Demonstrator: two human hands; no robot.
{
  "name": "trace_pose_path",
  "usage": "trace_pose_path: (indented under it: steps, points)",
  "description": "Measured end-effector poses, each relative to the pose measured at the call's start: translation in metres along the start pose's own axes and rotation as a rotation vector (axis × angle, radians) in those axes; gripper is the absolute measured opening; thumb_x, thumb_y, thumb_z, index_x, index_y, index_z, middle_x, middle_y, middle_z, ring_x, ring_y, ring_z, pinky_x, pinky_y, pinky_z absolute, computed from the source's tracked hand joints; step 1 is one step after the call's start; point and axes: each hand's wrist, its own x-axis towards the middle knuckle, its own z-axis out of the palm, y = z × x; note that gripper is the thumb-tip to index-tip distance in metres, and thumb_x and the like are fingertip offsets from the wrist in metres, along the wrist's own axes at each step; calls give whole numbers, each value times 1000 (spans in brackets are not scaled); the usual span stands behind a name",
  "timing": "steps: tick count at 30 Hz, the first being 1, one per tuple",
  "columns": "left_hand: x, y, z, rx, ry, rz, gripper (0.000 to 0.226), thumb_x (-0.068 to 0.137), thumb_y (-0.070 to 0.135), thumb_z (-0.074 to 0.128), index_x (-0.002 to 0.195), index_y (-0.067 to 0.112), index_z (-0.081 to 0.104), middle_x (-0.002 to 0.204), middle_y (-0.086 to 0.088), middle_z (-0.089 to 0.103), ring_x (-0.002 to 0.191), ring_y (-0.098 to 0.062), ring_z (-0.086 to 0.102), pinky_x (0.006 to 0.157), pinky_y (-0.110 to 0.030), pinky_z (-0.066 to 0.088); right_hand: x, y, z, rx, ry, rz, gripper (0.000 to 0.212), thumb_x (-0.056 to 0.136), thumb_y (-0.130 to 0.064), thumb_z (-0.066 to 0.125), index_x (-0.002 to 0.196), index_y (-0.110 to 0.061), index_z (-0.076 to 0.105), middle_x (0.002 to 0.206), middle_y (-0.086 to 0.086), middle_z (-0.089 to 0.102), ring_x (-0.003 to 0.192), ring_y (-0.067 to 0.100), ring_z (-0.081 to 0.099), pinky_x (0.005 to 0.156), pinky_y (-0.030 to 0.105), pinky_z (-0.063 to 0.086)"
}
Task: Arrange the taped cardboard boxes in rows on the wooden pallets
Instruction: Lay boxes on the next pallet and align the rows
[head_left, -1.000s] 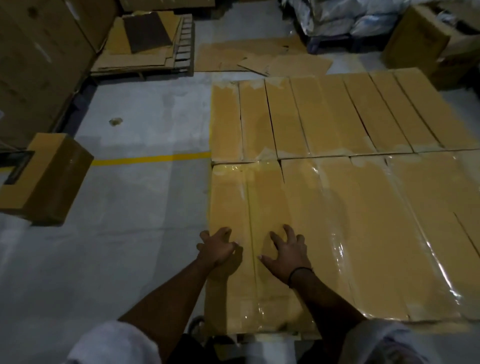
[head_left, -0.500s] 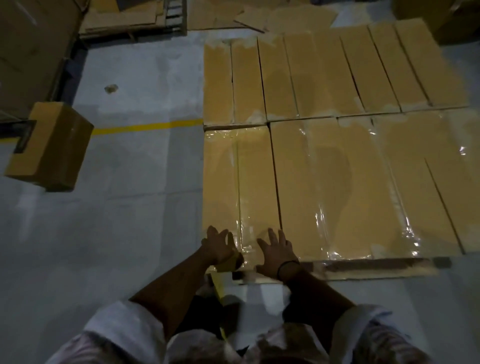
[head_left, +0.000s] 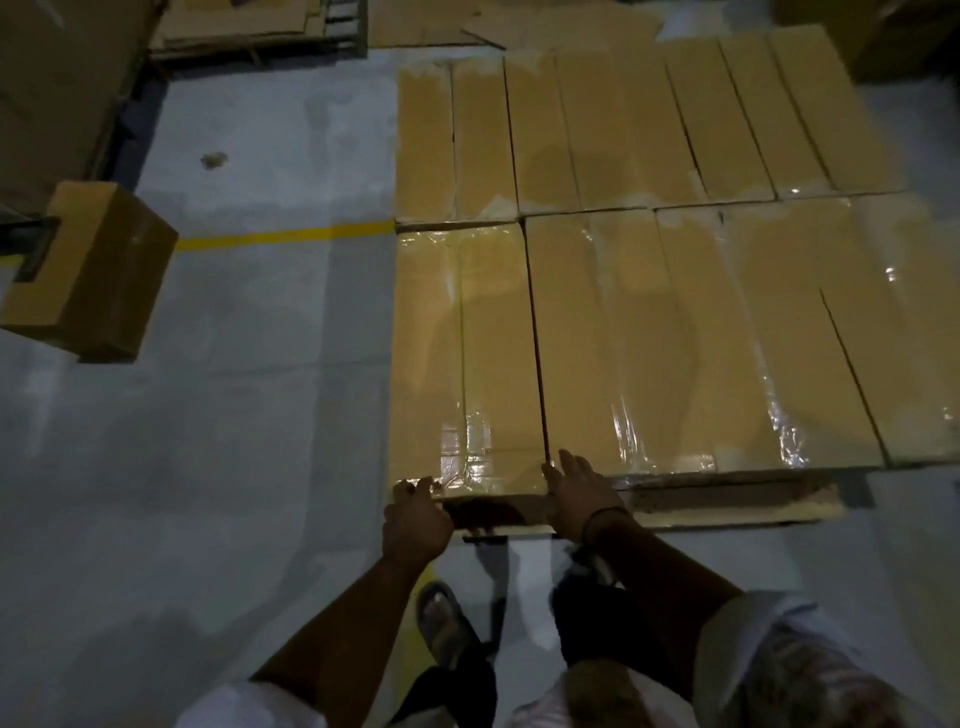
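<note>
You are reaching both bare arms forward and down, your left forearm (head_left: 353, 623) and right forearm (head_left: 670, 571) angling in from the near edge of the view toward each other. Your left hand (head_left: 415, 519) is gripping the near left corner of the taped box (head_left: 493, 338), back of the hand up, its fingers (head_left: 413, 487) curling over the top edge. Your right hand (head_left: 579, 499) is resting at the same box's near right corner, back up, with its fingers (head_left: 569, 467) lying fairly straight and pointing toward the far side. A dark band (head_left: 602, 519) is circling your right wrist. Pale sleeves are bunching above both elbows.
</note>
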Motion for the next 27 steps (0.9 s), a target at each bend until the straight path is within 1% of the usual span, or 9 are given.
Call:
trace_pose_path:
  steps: [3, 6, 9, 10, 12, 15, 19, 22, 27]
  points:
    - [24, -14, 9, 14, 59, 44, 51, 93, 10, 56, 141, 17, 39, 155, -22, 23, 129, -50, 42, 108, -53, 40, 15, -7, 19, -29, 105, -40, 77, 93, -32, 64, 157, -17, 24, 167, 15, 11, 151, 34, 19, 111, 47, 41]
    - [45, -20, 13, 55, 150, 55, 57, 92, 3, 55, 142, 14, 32, 159, -26, 12, 131, -59, 33, 106, -63, 40, 27, -15, 41, -122, 185, -68, 81, 93, -32, 65, 159, -17, 21, 167, 19, 8, 152, 37, 14, 111, 46, 40]
    - [55, -23, 11, 169, 155, 120, 64, 95, 9, 56, 150, 17, 23, 161, -35, 3, 137, -62, 27, 110, -65, 36, 33, -18, 51, -162, 246, -31, 76, 95, -16, 60, 159, -16, 18, 166, 23, 6, 152, 39, 14, 114, 47, 37]
    - [57, -25, 11, 187, 152, 144, 65, 98, 12, 55, 152, 19, 20, 161, -36, 4, 135, -61, 31, 110, -64, 37, 35, -18, 51, -159, 260, -25, 75, 96, -11, 58, 159, -15, 19, 166, 24, 7, 152, 39, 15, 114, 47, 37]
    - [60, -32, 13, 202, 162, 177, 67, 100, 13, 53, 155, 22, 17, 159, -35, 13, 128, -56, 43, 106, -59, 43, 38, -16, 53, -166, 296, -28, 72, 95, -8, 57, 158, -13, 23, 164, 25, 13, 150, 40, 19, 111, 47, 38]
    - [62, -38, 10, 203, 207, 213, 68, 99, 11, 55, 156, 21, 20, 152, -29, 26, 117, -50, 53, 97, -53, 49, 43, -12, 55, -151, 329, -36, 72, 90, -4, 62, 155, -11, 31, 162, 26, 22, 147, 41, 27, 106, 47, 43]
    - [66, -40, 4, 172, 221, 230, 64, 96, 12, 61, 149, 21, 27, 147, -26, 31, 111, -49, 55, 90, -52, 52, 46, -8, 55, -94, 359, -34, 69, 89, -2, 64, 152, -14, 38, 161, 23, 27, 144, 39, 33, 106, 46, 45]
    - [73, -40, -2, 170, 213, 257, 69, 94, 14, 66, 149, 24, 27, 143, -23, 34, 108, -49, 56, 89, -53, 55, 50, -6, 48, -32, 360, -33, 67, 92, -3, 63, 153, -14, 39, 161, 20, 28, 145, 37, 32, 110, 45, 44]
    - [75, -38, -6, 186, 218, 272, 71, 91, 12, 70, 147, 23, 29, 137, -23, 36, 103, -49, 59, 86, -55, 57, 55, -4, 41, -26, 319, -39, 66, 91, -1, 63, 151, -15, 39, 160, 19, 28, 144, 37, 30, 109, 48, 44]
